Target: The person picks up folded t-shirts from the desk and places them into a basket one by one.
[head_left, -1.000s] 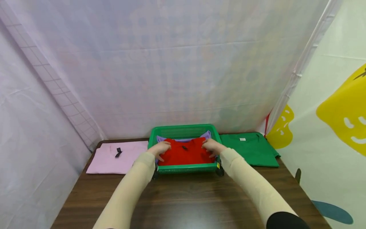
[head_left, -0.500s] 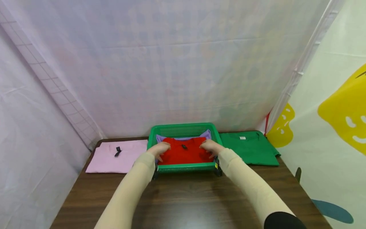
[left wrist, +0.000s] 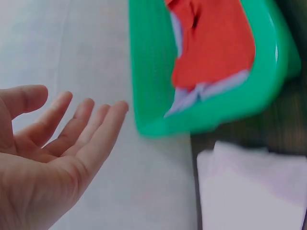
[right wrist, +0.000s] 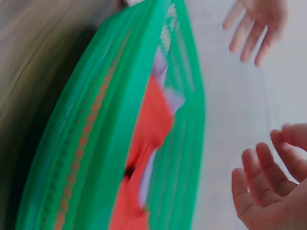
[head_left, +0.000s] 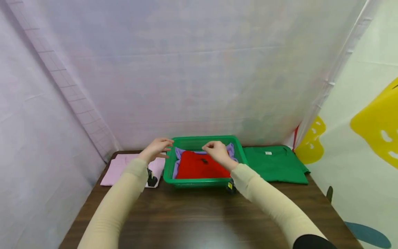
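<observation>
A folded red shirt (head_left: 199,167) with a dark neck label lies in the green basket (head_left: 199,181), on top of a purple garment (head_left: 231,150) whose edges show around it. My left hand (head_left: 156,149) is raised at the basket's left rim, fingers spread and holding nothing; the left wrist view shows its palm (left wrist: 57,158) apart from the basket. Above the red shirt hovers my right hand (head_left: 217,152), also holding nothing, its fingers (right wrist: 266,172) relaxed and loosely bent in the right wrist view.
A folded pink shirt (head_left: 115,170) lies left of the basket, partly behind my left forearm. On the right is a folded green shirt (head_left: 275,164) with a white label. The wooden table (head_left: 199,214) meets a pale cloth wall (head_left: 199,86) at the back.
Both hands have let go of the red shirt's sides and lifted. The left moved left to the basket's rim; the right moved up and slightly inward. The shirt stays in the basket.
</observation>
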`<move>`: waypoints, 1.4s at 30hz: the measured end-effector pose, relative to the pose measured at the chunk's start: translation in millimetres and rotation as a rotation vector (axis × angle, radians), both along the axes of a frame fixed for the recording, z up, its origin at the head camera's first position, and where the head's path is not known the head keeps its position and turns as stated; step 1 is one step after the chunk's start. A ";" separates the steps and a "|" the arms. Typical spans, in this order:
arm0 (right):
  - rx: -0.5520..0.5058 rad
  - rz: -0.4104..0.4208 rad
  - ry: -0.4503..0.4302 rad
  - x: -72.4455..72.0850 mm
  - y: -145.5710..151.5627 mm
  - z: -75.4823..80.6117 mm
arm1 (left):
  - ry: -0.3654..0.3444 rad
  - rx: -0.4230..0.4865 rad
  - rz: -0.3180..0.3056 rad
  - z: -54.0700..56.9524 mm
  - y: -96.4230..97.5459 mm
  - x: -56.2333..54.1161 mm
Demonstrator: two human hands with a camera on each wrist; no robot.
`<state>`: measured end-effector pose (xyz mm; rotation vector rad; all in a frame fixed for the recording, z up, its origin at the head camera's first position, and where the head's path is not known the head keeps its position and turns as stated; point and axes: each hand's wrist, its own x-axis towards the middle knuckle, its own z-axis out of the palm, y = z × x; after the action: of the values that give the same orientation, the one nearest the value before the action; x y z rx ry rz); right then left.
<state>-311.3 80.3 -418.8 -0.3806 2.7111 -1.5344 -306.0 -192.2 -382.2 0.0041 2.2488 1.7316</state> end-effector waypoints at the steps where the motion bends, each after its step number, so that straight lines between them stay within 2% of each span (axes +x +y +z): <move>1: -0.020 0.015 0.017 3.4 -6.4 3.4 | 0.016 0.001 0.017 3.2 -5.3 0.4; 5: -0.063 0.104 0.086 17.3 -33.2 13.1 | 0.086 -0.045 0.067 8.1 -25.5 4.2; 8: -0.018 0.202 0.165 29.7 -53.6 16.3 | 0.159 -0.107 0.101 3.3 -39.1 7.6; 11: 0.059 0.309 0.240 43.2 -72.1 11.4 | 0.242 -0.217 0.136 -8.8 -48.9 9.2; 13: 0.123 0.367 0.281 49.4 -83.7 1.7 | 0.289 -0.316 0.151 -19.9 -52.3 9.3; 17: 0.247 0.451 0.255 56.6 -104.3 -28.6 | 0.338 -0.499 0.170 -42.9 -54.6 15.3; 19: 0.285 0.476 0.191 58.6 -112.0 -45.7 | 0.335 -0.568 0.167 -55.6 -57.0 19.0; 23: 0.390 0.462 0.093 60.7 -119.4 -78.4 | 0.305 -0.640 0.131 -81.7 -62.1 25.4; 28: 0.502 0.413 0.085 61.3 -125.5 -105.4 | 0.251 -0.692 0.092 -105.0 -72.1 37.2; 33: 0.597 0.381 0.080 58.0 -130.5 -118.2 | 0.198 -0.764 0.031 -119.0 -78.0 43.7; 37: 0.668 0.376 0.085 53.3 -134.0 -123.3 | 0.179 -0.791 0.003 -127.4 -76.0 44.3; 42: 0.722 0.390 0.016 47.9 -135.8 -123.1 | 0.145 -0.788 -0.068 -132.9 -69.6 43.8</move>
<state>-263.3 -55.5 -542.0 -0.8082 2.7339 -0.4188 -262.2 -261.8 -515.1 0.0350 2.8385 0.7359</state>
